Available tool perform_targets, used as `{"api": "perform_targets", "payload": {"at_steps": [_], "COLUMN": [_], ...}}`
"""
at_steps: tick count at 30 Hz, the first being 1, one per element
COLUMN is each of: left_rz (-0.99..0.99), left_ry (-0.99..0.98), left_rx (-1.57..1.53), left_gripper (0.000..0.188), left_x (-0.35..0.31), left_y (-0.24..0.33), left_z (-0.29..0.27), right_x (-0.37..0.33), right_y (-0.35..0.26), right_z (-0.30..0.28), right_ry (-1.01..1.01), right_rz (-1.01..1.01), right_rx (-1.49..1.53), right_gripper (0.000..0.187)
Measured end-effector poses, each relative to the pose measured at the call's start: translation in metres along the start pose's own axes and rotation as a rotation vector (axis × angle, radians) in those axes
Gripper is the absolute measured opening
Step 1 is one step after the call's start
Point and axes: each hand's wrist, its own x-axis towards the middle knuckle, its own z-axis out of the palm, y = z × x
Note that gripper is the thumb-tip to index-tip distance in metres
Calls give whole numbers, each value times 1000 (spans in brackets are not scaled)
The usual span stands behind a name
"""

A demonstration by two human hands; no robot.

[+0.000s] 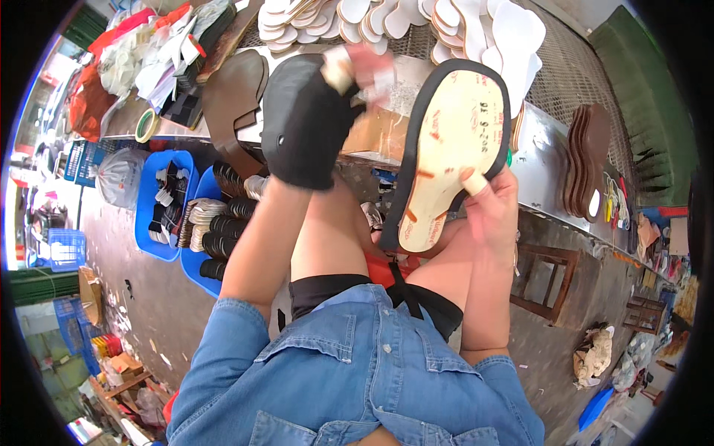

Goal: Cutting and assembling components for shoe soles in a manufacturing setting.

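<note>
The left hand [326, 119] is on the left side of the work, up by the table's edge, in a black cover [306, 160] with the finger ends poking out; those ends are blurred, so I cannot tell if it grips anything. Next to it, over the lap, the right hand [491, 212] pinches a pale sole [460, 130], with the thumb flat on the near face (the thumb has a pale wrap on it). The black band [414, 134] goes around most of the sole's edge, so that part looks done to me, but the pale face is bare, and I cannot tell how much is left to do. The table [537, 182] is grey and crowded. From the left it has a messy heap of bags [137, 67], a roll of tape [146, 125], a big brown piece [230, 104], many white sole shapes [398, 18] in piles at the back, and a stack of brown shapes [585, 160] at the right end. In the room, from the left, there is a blue crate [65, 249], a full clear bag [121, 178], and two blue tubs [140, 215] with dark and pale parts in them. The floor [160, 312] has little scraps on it. On the right stand a wooden frame [569, 286] and a green cover [645, 97].
</note>
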Motion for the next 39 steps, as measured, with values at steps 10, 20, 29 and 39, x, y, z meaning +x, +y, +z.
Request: {"api": "perform_targets", "payload": {"at_steps": [10, 20, 29, 39], "left_rz": [170, -267, -81, -586], "left_ry": [-323, -65, -288, -133], "left_rx": [634, -91, 575, -521], "left_gripper": [12, 15, 24, 49], "left_x": [-57, -64, -66, -34], "left_y": [10, 6, -13, -36], "left_z": [23, 33, 25, 13], "right_x": [2, 2, 2, -1], "right_y": [-6, 5, 15, 14], "right_z": [8, 21, 20, 28], "right_ry": [90, 119, 197, 73], "right_rz": [3, 8, -63, 18], "right_rx": [35, 258, 186, 230], "right_gripper": [36, 34, 33, 36]}}
